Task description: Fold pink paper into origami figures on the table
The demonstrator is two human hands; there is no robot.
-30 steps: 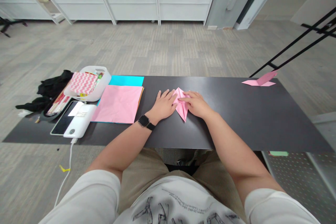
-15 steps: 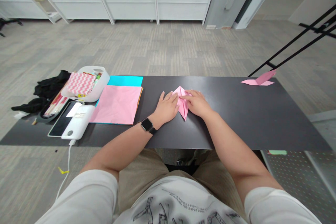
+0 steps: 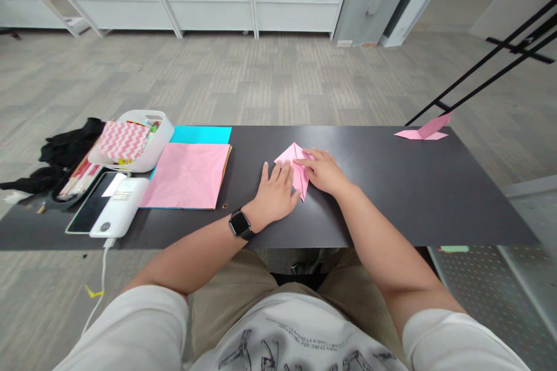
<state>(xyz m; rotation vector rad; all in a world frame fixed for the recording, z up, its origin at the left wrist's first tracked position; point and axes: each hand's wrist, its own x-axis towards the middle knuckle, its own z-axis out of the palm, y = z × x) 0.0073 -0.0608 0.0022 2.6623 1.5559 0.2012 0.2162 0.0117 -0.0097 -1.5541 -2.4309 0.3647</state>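
Observation:
A pink sheet of folded origami paper lies on the dark table, its top a point and its lower end tapering toward me. My left hand rests flat on its lower left side, fingers spread, with a black watch on the wrist. From the right, my right hand presses on the paper with its index finger stretched across the centre crease; the other fingers extend over the right edge. Both hands partly cover the paper.
On the left sit a stack of pink paper, a blue sheet, a white basket, a phone and a white power bank with a cable. A folded pink paper piece stands at the far right of the table.
My left hand has slid down toward me along the paper, baring more of its upper left side. My right hand stays on the paper. The view has shifted slightly.

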